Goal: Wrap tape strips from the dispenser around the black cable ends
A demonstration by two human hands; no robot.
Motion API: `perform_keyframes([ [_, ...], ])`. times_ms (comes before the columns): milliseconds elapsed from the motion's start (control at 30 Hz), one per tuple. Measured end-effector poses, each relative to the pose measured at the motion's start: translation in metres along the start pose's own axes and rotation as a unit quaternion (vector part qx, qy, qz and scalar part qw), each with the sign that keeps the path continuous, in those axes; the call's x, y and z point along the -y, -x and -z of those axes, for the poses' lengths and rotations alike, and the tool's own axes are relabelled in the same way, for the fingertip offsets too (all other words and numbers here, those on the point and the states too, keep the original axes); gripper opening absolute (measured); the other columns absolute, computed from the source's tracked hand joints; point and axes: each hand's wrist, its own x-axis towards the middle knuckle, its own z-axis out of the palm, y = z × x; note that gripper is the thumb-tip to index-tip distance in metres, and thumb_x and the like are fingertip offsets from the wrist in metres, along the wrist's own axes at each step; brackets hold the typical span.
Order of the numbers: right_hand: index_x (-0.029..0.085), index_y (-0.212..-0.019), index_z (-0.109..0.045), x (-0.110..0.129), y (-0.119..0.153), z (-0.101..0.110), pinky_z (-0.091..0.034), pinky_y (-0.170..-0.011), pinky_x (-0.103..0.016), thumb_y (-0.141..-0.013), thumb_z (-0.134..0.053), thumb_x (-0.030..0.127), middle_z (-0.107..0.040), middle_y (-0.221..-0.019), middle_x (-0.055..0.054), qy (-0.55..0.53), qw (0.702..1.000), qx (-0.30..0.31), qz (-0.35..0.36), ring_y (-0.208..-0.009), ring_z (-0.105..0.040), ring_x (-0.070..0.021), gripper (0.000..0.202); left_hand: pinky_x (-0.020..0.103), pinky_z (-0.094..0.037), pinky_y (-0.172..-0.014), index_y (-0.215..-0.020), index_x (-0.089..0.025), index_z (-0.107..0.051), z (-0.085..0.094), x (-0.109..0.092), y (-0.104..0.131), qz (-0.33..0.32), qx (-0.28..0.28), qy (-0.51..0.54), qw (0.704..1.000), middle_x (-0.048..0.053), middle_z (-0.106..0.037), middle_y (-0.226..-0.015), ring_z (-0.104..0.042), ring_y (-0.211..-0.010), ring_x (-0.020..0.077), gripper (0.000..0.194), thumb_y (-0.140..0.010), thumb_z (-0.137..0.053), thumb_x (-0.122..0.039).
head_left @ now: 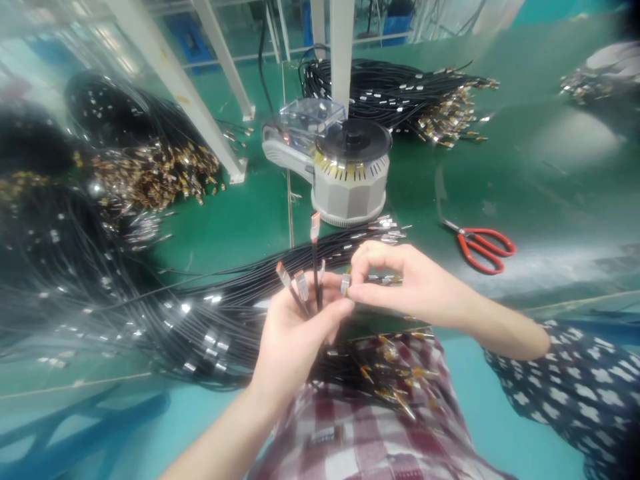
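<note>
ok so the left hand is gripping a few black cables, metal ends poking up, around the green table's near edge; the right hand is pinching a small silver connector beside them; red-handled pliers are lying near that same edge, beyond the right hand.

We see a green desk. On it stands a round, pale gray machine with a black wheel on top and a see-through cover beside the wheel. To its right, we see a small cutting tool with red handles lying flat. Behind the machine, we see a white post. Far back, we spot a blurry blue thing.
</note>
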Motion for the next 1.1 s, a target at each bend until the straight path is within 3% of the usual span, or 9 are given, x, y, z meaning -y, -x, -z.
perform_keyframes([
  [1100,0.019,-0.073,-0.063,0.0028,0.0015,-0.0003,-0.045,-0.081,-0.029,-0.082,-0.067,0.022,-0.061,-0.084,-0.001,-0.008,1.000,-0.011,0.006,-0.084,-0.058,-0.0159,0.010,0.015,-0.037,-0.043,-0.090,-0.017,-0.069,0.0015,0.0015,0.0010,-0.005,0.005,-0.006,1.000,-0.004,-0.059,-0.063,-0.046,-0.044,0.0031,0.019,-0.074,-0.080,-0.021],
])
